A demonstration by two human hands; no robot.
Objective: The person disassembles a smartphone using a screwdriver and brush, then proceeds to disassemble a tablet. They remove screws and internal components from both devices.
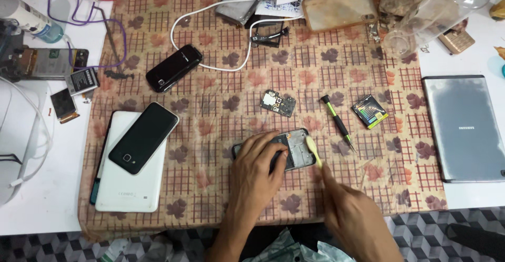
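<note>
Tablecloth, brown leaf-patterned fabric [221, 88], under everything. Left hand [258, 175] presses flat on opened dark phone frame [294, 149] near the front edge – right hand [357, 214] pinches a slim yellow brush [311, 149], tip touching the frame's right end.

Both bare forearms are extended up from the lower edge of the view. The left hand [259, 159] is laid palm down, fingers spread and pressed flat. The right hand [353, 215] is held just to the right of the left hand, fingers closed in a pinching grip, knuckles turned upward.
</note>
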